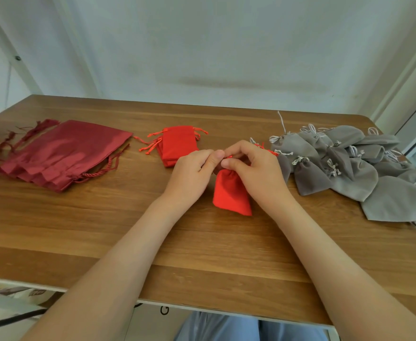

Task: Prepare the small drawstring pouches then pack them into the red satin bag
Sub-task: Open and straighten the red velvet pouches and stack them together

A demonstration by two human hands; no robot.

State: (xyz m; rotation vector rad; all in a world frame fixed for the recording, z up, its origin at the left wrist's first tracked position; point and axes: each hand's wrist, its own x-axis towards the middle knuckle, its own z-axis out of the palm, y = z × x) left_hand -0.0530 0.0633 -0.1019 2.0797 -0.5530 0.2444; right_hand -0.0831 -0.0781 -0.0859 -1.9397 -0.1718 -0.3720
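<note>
My left hand (192, 168) and right hand (253, 166) pinch the top of a little red pouch (231, 193) below them. Stacked red pouches (179, 146) lie past my left hand. The red satin bags (64, 153) further left look unpacked.

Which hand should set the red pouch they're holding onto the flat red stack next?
Probably the left hand. The red stack lies just beyond it, while the right hand sits nearer the grey pouches and would have to cross over. Both pinch the red pouch at its neck.
</note>
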